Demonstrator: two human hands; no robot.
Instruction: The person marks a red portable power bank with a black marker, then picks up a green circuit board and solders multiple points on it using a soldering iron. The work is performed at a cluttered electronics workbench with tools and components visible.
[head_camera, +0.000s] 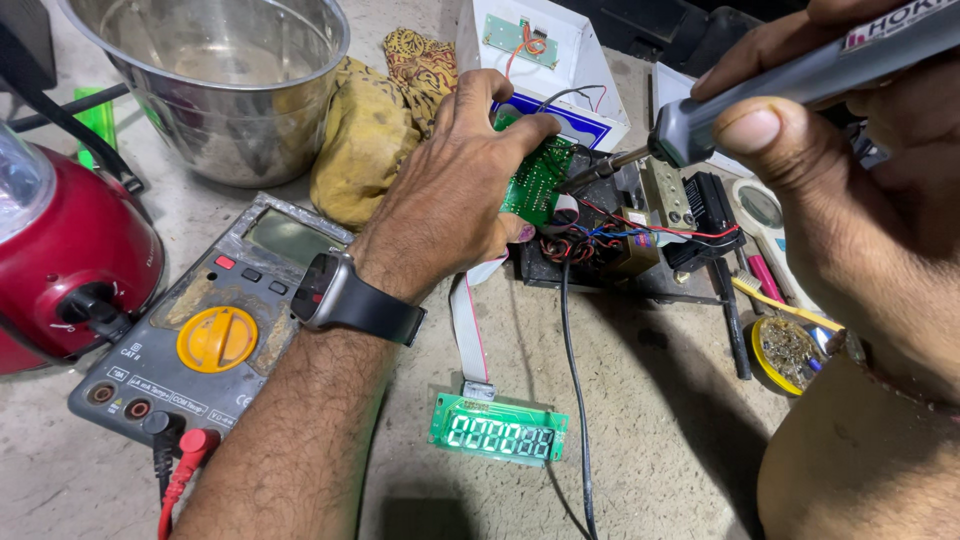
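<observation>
The left hand (455, 185) reaches forward, wrist bent, with a dark watch (335, 295) on it. Its fingers are closed around a small green circuit board (538, 180), holding it tilted. The right hand (800, 150) grips a grey soldering iron (800, 80) like a pen; its tip touches the board's right edge. Little free room is around the hands. Just beyond the left hand lie a yellow cloth (365, 140) and a steel bowl (220, 80). Under the left forearm sits a multimeter (200, 320). Nearer to the person, between both arms, a green display module (498, 430) lies on bare table.
</observation>
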